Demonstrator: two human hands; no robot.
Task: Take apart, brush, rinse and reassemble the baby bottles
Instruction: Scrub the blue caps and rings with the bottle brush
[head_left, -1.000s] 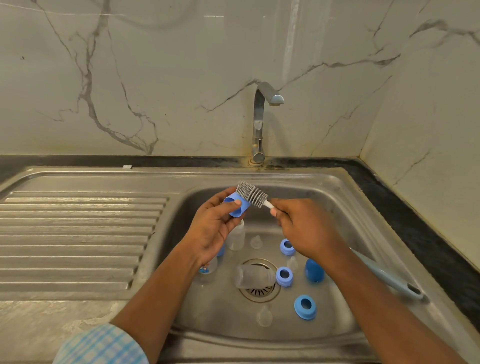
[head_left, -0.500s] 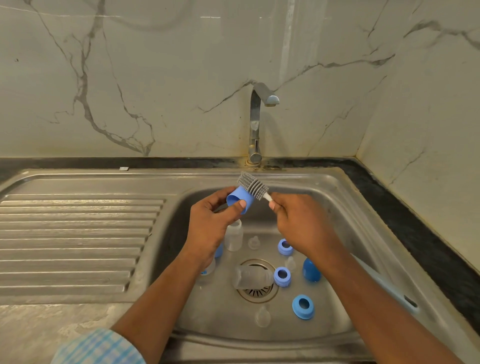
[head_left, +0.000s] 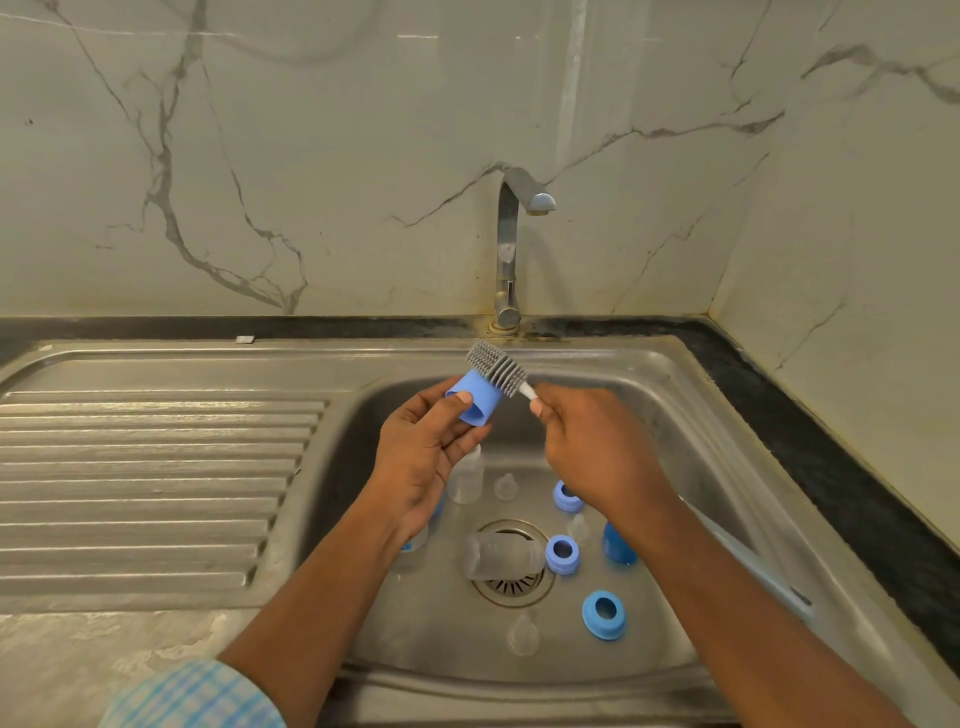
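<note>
My left hand (head_left: 423, 457) grips a blue bottle cap (head_left: 478, 400) above the sink basin (head_left: 691, 467). My right hand (head_left: 592, 447) holds the bottle brush just below its grey bristle head (head_left: 496, 366), which lies against the cap's outer side. The brush's pale handle (head_left: 748, 566) runs back under my right forearm. On the basin floor lie a clear bottle (head_left: 498, 556) over the drain, a second clear bottle (head_left: 466, 475), three blue collar rings (head_left: 603, 614), another blue cap (head_left: 619, 545) and clear teats (head_left: 522, 634).
A steel tap (head_left: 511, 234) stands behind the basin, with no water running. A ribbed draining board (head_left: 145, 483) lies to the left. Marble wall panels close the back and right sides, with a black counter strip (head_left: 841, 467) along the sink's right edge.
The brush head has slid a little up and left along the blue cap. Both hands stay in much the same place over the basin.
</note>
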